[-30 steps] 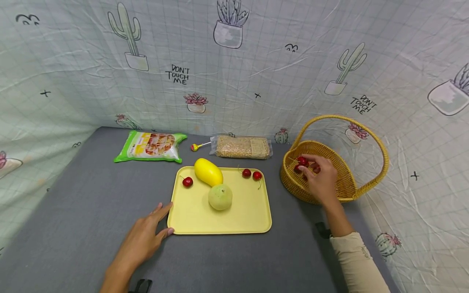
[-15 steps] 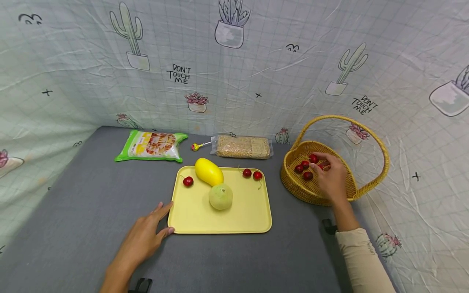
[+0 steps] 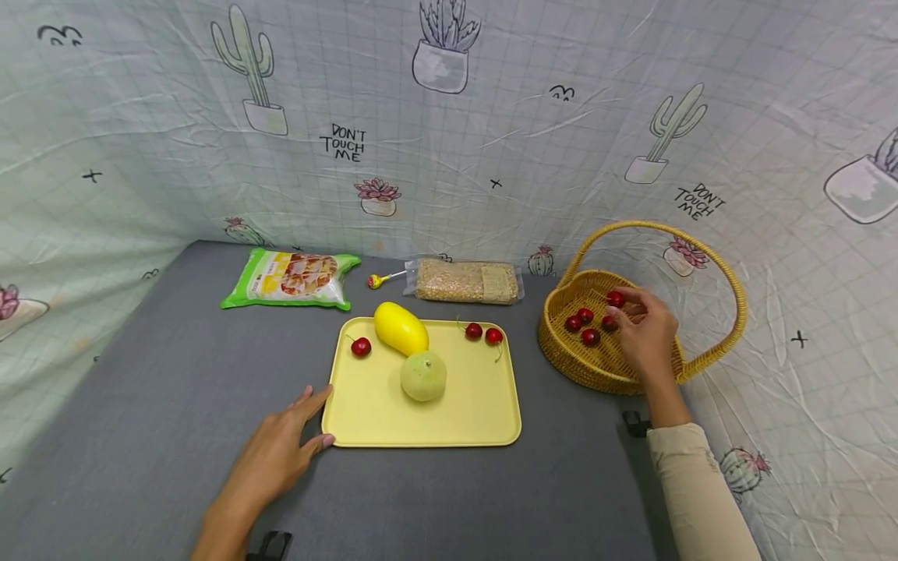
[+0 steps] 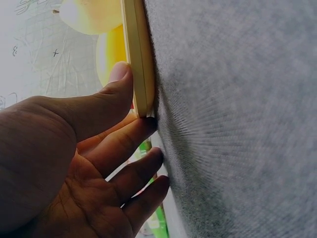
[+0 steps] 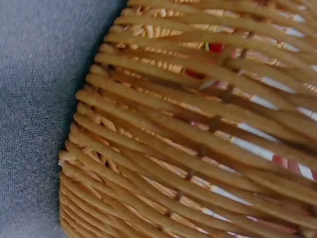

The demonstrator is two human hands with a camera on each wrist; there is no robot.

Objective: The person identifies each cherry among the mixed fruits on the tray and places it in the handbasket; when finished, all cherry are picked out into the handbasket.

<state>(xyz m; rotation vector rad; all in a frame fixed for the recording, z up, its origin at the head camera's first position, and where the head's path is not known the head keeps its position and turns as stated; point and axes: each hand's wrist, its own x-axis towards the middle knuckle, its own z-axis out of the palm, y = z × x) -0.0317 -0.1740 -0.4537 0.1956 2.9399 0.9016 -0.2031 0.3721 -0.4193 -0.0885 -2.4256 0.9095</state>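
Note:
My right hand (image 3: 648, 331) reaches into the wicker basket (image 3: 585, 372) and pinches a dark red cherry (image 3: 615, 299) between thumb and forefinger. Several other cherries (image 3: 590, 336) lie on the basket's floor. The basket's woven wall (image 5: 163, 129) fills most of the right wrist view, hiding that hand. At the yellow tray's (image 3: 421, 435) lower left edge, my left hand (image 3: 270, 460) touches the rim with spread fingers. In the left wrist view, the thumb of this hand (image 4: 84, 148) rests against the tray edge (image 4: 141, 74).
On the tray are a yellow mango-shaped fruit (image 3: 401, 329), a pale green round fruit (image 3: 423, 376), a cherry (image 3: 361, 347) at left and two at right (image 3: 473, 331). Behind it lie a green-edged packet (image 3: 295, 279), a lollipop (image 3: 376, 280) and a grain bag (image 3: 464, 281). The basket handle arches up.
My right hand has moved right within the basket, carrying the pinched cherry and uncovering the cherries at the left. My left hand has stayed at the tray edge.

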